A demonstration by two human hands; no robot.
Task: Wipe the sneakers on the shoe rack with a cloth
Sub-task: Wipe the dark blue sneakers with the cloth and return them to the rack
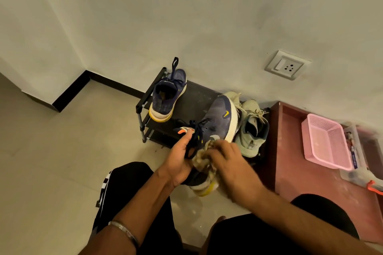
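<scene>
**Navy sneaker held off the rack, cloth on its side**

The navy sneaker [215, 122] is lifted in front of the shoe rack [192, 99], toe towards the wall, its yellow-edged heel nearest me. I see a yellow swoosh-shaped logo on its side and an orange tongue tab with lettering too small to read. My left hand [178, 163] grips the shoe by its collar, thumb up near the tongue. My right hand [226, 161] clutches a crumpled beige cloth [202, 159] and presses it to the shoe's side. Its mate [167, 95] sits on the black rack's top shelf, with a pale green pair [250, 128] at the right end. The rack stands on pale floor tiles against a whitish wall with a switch socket [287, 65]. A pink plastic basket [325, 141] rests on a reddish-brown unit [290, 163] beside it.
</scene>
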